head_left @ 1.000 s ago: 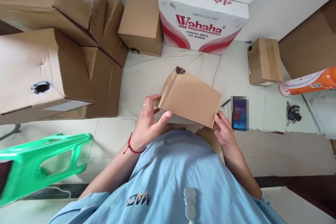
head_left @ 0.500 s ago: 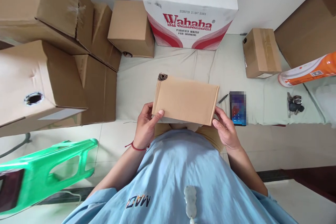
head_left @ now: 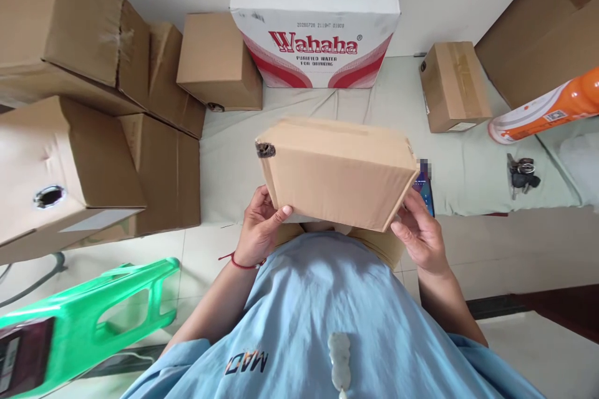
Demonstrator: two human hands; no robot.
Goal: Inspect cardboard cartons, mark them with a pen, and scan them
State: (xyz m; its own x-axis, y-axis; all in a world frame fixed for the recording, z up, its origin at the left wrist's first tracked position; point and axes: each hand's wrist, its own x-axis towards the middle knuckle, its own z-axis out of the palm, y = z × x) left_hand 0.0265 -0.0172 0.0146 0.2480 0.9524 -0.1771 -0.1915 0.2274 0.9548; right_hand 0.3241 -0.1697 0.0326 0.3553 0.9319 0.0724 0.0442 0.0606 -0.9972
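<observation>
Between my two hands is a small brown cardboard box (head_left: pixel 334 177), lifted close to my body and tilted so its top and near side both show. A dark, torn-looking patch marks its left corner. My left hand (head_left: pixel 262 224) grips the lower left end, thumb on the near face and fingers behind. At the lower right end my right hand (head_left: pixel 418 230) is closed on the box, thumb in front, other fingers partly hidden behind it. Just beyond the right hand, a phone (head_left: pixel 425 190) lies partly covered by the box and hand.
On the cloth-covered table (head_left: pixel 229 168) stand a Wahaba water carton (head_left: pixel 318 31), a small box (head_left: pixel 218 53) and a taped box (head_left: pixel 452 84). An orange bottle (head_left: pixel 547 109) and keys (head_left: pixel 521 174) are at right. Larger cartons (head_left: pixel 163 168) stack left, above a green stool (head_left: pixel 93 318).
Both hands have tipped the box toward me, so its top now shows. It also looks nearer, its right end and my right hand having shifted right over part of the phone.
</observation>
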